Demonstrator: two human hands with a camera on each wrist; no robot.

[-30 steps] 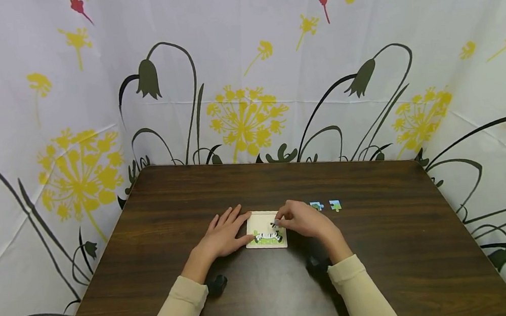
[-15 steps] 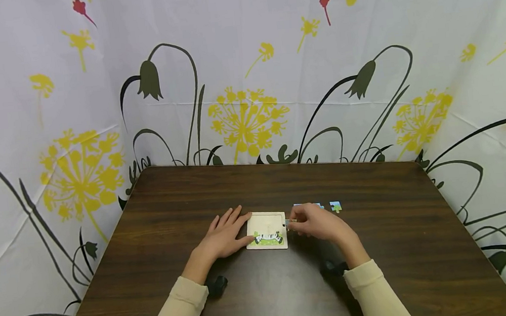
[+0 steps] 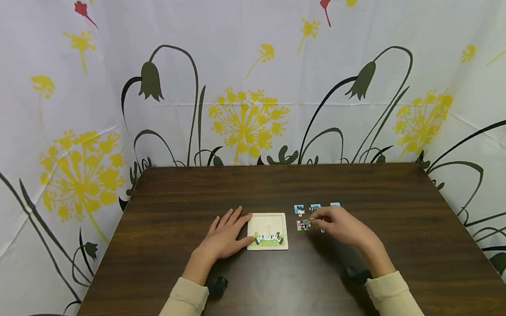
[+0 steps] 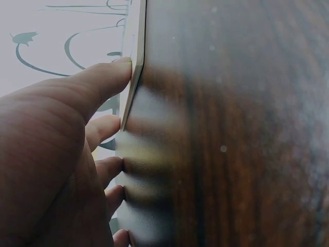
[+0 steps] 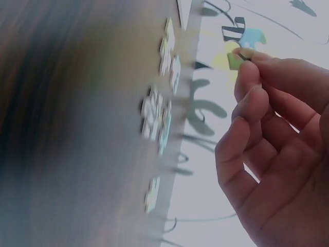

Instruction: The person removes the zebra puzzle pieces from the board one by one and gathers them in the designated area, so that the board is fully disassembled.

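Lying on the table, a shallow wooden puzzle tray has striped zebra and grass pieces along its near side; the rest of its floor is bare. My left hand rests flat at the tray's left side, thumb and index finger touching its rim. To the right of the tray, my right hand pinches a jigsaw piece between thumb and index finger. That piece shows black-and-white stripes, blue and green. It is above the table, over loose jigsaw pieces, some partly hidden by the hand.
More loose pieces lie in the back row, including a blue-green one and another. A colourful piece lies nearer. The brown wooden table ends at a flower-printed curtain.
My right hand has moved right, from over the tray to above the loose pieces, carrying a pinched jigsaw piece. The left hand and tray have stayed in place.
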